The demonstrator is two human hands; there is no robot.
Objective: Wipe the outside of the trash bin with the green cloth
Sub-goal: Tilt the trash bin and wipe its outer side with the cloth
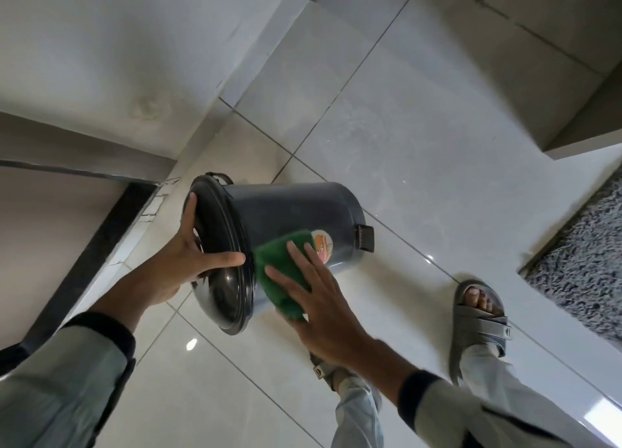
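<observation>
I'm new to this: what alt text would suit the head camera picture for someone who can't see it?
A person's right hand presses a green cloth flat against the side of a tilted dark trash bin, while the left hand grips its lid. Below are pale floor tiles and a sandalled foot.

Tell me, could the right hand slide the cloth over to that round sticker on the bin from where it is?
Probably yes. The right hand presses the green cloth flat on the trash bin, and the sticker sits just past its fingertips with nothing between. The left hand grips the lid, out of the way.
</observation>
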